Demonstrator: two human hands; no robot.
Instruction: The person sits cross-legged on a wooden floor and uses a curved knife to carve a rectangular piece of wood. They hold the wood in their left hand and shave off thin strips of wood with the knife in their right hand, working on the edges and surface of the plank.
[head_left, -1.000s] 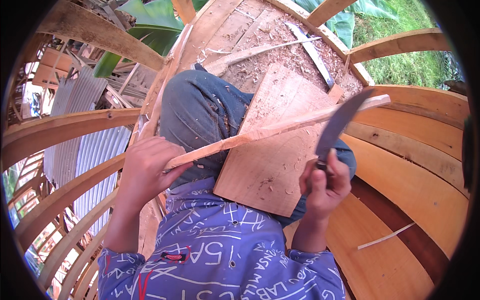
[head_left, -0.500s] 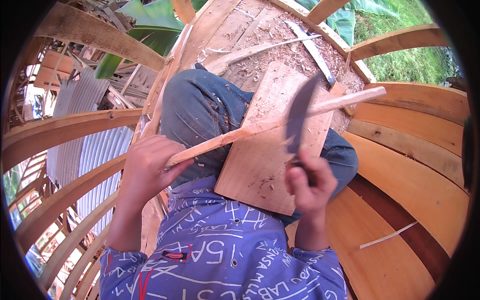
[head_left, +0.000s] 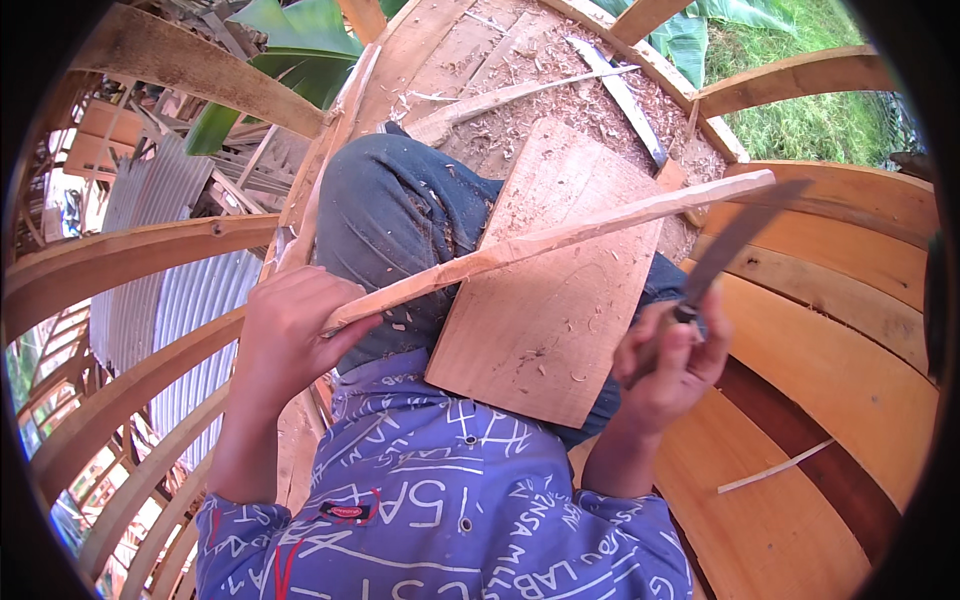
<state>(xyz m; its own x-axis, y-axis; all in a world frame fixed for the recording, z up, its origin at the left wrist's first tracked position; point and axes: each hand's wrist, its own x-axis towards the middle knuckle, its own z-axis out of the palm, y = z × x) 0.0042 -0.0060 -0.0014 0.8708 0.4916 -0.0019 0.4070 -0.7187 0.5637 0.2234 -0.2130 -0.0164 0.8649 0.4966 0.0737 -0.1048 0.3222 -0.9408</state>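
Note:
My left hand (head_left: 300, 325) is closed round the near end of a long, roughly carved wooden stick (head_left: 560, 235). The stick slants up to the right across a flat wooden board (head_left: 545, 330) that lies over my lap, dotted with small chips. In my right hand (head_left: 680, 350) is a large knife (head_left: 735, 240) with a dark handle, its broad blade tilted up to the right. The blade is a little blurred; its upper part is near the stick's far end, and I cannot tell whether they touch.
Curved wooden ribs (head_left: 150, 235) rise on the left, with corrugated metal sheet (head_left: 205, 340) beyond. Planks (head_left: 800, 320) form a curved side on the right. Ahead, shavings cover the floor around a saw-like long blade (head_left: 625, 105) and another pale wooden piece (head_left: 500, 100).
My right hand has moved right with the knife. The blade has swung away from the stick's middle toward its far end. My left hand and the stick have hardly moved.

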